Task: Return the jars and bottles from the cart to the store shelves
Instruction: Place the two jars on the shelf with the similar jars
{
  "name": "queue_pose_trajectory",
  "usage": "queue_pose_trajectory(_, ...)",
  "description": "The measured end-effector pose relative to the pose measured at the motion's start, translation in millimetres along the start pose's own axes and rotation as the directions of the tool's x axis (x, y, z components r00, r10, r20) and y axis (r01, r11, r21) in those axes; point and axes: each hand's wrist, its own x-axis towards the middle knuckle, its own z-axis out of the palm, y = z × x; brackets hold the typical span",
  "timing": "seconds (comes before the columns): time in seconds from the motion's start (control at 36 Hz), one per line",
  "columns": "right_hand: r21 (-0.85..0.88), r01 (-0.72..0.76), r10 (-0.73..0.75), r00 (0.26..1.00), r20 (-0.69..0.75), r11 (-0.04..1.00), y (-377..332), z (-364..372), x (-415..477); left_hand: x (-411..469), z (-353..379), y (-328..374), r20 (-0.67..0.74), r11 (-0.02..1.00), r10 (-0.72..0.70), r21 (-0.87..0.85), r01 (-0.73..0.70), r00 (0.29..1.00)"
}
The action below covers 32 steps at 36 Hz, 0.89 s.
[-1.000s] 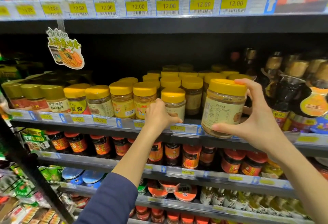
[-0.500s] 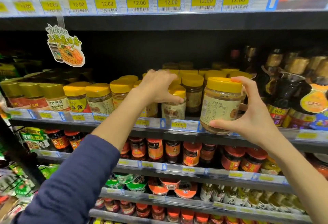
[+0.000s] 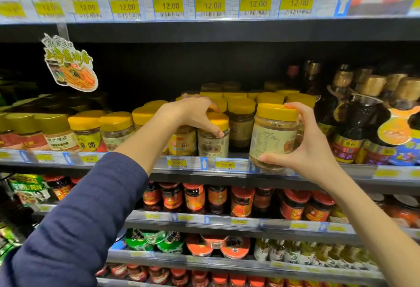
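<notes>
Right hand (image 3: pixel 311 148) grips 1 yellow-lidded jar (image 3: pixel 273 135) at the shelf edge (image 3: pixel 227 165), fingers closed on lid and base. Left hand (image 3: pixel 193 110) pinches a shelved jar (image 3: pixel 213 134) (front row). Advise clearing a gap first, then seating the jar upright.

A shop aisle, by every sign. Tiered dark shelves (image 3: pixel 227 31) packed with rows of like goods: yellow-lidded jars (image 3: pixel 117 129) on the middle tier, dark sauce bottles (image 3: pixel 361 125) to the right, red-lidded jars (image 3: pixel 194 198) below. Yellow price tags (image 3: pixel 169 5) reading 12.00, with barcodes, along the top shelf edge. A die-cut promotional card (image 3: pixel 69 64) hanging at far left.
</notes>
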Motion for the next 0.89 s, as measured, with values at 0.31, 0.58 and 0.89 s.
queue_pose_trajectory(0.31, -0.055, -0.011, 0.007, 0.998, -0.063, 0.998, 5.1, 24.2, 20.0, 10.5, 1.0, -7.2, 0.048, 0.998, -0.008, 0.057, 0.005, 0.999)
queue_pose_trajectory(0.58, -0.16, -0.079, 0.064, 0.993, -0.097, 0.984, 15.8, 53.7, 33.4, 12.8, 3.1, -8.8, 0.062, 0.998, -0.039, 0.05, 0.036, 0.997)
queue_pose_trajectory(0.89, -0.234, -0.135, 0.121, 0.99, -0.072, 0.963, 17.7, 77.5, 28.2, 12.9, -11.1, 13.5, -0.074, 0.977, 0.121, -0.168, -0.131, 0.99)
